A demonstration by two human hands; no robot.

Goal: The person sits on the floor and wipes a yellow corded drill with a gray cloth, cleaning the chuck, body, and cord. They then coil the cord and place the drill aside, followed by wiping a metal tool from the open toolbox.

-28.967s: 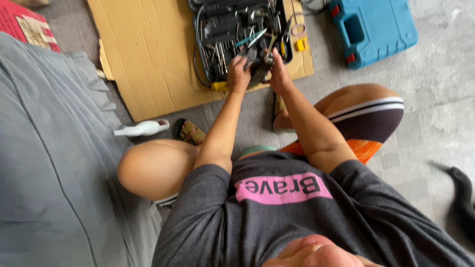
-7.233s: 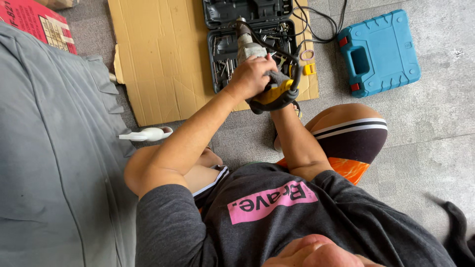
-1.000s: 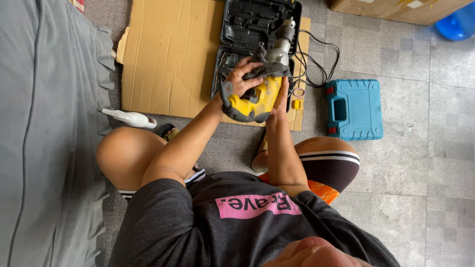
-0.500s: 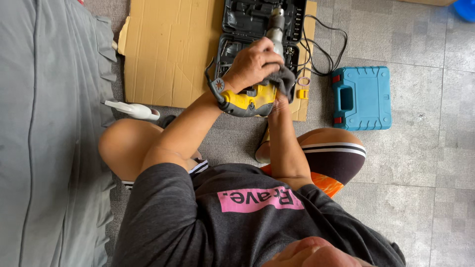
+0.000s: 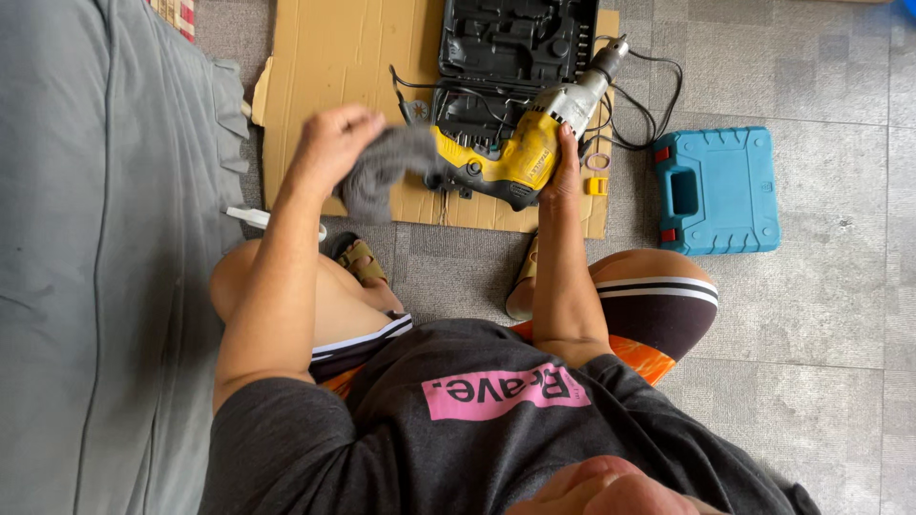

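While the right hand [image 5: 565, 172] grips the drill [image 5: 515, 153] over the case [image 5: 510, 43], the left hand [image 5: 329, 143] clutches a rag [image 5: 386, 170]; cardboard [image 5: 334, 57] lies beneath.

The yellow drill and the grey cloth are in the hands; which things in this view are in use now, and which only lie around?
In use:
- yellow drill, held by the right hand
- grey cloth, gripped in the left hand

Lying around:
- open black tool case on the cardboard sheet
- closed blue case on the carpet
- white spray bottle beside the grey cover
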